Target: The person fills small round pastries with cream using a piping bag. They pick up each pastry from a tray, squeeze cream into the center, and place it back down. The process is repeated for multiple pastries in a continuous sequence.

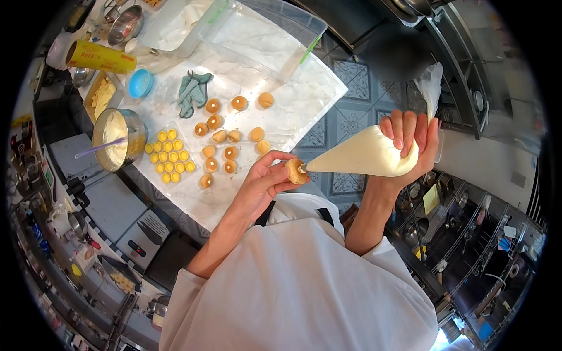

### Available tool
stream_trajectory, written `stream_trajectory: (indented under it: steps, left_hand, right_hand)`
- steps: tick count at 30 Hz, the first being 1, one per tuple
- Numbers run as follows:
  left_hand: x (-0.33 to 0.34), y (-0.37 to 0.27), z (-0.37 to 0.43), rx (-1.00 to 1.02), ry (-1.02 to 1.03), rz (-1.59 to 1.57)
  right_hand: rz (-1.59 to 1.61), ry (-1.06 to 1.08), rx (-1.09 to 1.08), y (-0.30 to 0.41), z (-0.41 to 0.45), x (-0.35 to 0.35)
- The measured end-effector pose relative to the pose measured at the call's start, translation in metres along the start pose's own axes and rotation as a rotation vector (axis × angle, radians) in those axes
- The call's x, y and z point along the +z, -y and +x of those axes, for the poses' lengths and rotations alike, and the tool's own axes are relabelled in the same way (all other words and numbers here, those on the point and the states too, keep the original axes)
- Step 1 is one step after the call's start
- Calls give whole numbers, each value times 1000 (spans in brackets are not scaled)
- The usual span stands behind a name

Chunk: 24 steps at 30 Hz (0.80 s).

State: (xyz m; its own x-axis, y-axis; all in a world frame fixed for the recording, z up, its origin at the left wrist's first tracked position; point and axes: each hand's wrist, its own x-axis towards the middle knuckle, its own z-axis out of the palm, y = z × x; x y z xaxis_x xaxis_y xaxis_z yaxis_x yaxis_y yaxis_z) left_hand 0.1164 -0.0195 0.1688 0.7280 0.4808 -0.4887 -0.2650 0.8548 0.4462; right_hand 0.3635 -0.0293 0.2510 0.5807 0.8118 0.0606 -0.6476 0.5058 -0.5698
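Note:
My left hand point(268, 177) holds a small round cream puff point(297, 171) between thumb and fingers, its underside facing the piping tip. My right hand point(410, 142) grips a clear piping bag point(358, 153) full of pale cream, with the twisted end rising above the fist. The metal tip point(303, 168) meets the puff; how deep it sits cannot be told. On the marble-patterned table point(246, 193), several baked puffs point(230, 152) lie in loose groups, some showing a white dot of cream. Left of them, several small yellow cups point(168, 156) stand close together on a clear tray.
A steel bowl of cream point(116, 139) with a purple-handled spatula point(101, 148) stands at the table's left edge. Nearby are a blue bowl point(140, 83), a green cloth point(193, 93), a yellow roll box point(102, 56) and large clear plastic bins point(263, 46). A blurred round shape point(398, 52) is beyond the table.

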Motion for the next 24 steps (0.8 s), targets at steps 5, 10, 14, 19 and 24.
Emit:
stream_trajectory:
  steps: [5, 10, 14, 19, 24]
  left_hand:
    - [-1, -1, -1, 4, 6, -2]
    - [0, -1, -1, 10, 10, -11]
    - [-1, -1, -1, 10, 8, -14]
    - [-1, 0, -1, 4, 6, -10]
    - [-1, -1, -1, 4, 14, -15]
  right_hand:
    - [2, -9, 4, 0, 0, 2]
    - [-9, -11, 2, -1, 0, 3]
    - [-1, -8, 2, -2, 0, 3]
    - [-5, 4, -1, -1, 1, 2]
    - [-8, -3, -2, -2, 1, 3]
